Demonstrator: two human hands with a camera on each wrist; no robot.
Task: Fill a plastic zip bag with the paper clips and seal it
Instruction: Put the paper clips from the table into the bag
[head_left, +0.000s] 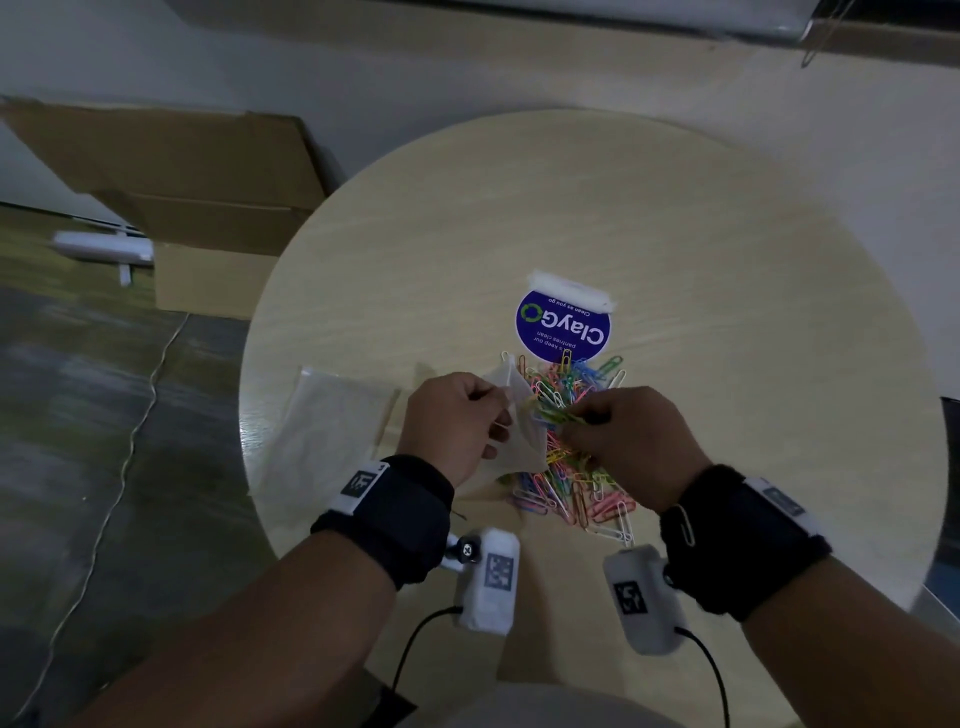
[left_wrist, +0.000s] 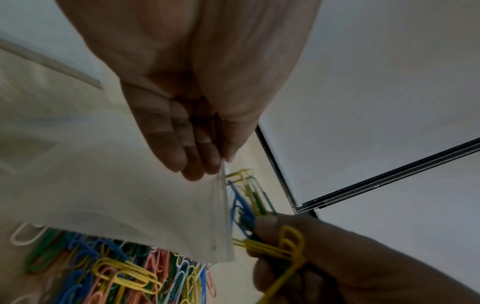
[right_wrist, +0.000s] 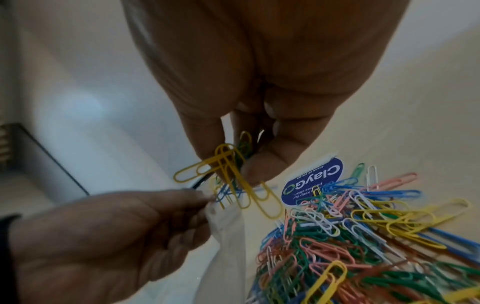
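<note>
Clips at the mouth of the bag, both my hands busy.

Nearest me, my left hand (head_left: 457, 423) pinches the top edge of the clear zip bag (head_left: 511, 431) between thumb and fingers, lifting it off the round table (head_left: 727, 260); my right hand (head_left: 631, 439), at 3 o'clock from the left, grips a small bunch of clips (right_wrist: 233, 176), mostly yellow with some blue and green, right against the bag's opening. Under and just beyond both hands lies the pile of coloured paper clips (head_left: 571, 467), spreading toward 12 o'clock. A spare clear bag (head_left: 332, 431) lies flat at 9 o'clock. Farther out, at 12 o'clock, a blue round sticker (head_left: 563, 327) touches the pile's far edge. Cardboard boxes (head_left: 208, 208) stand off the table at 10 o'clock.
</note>
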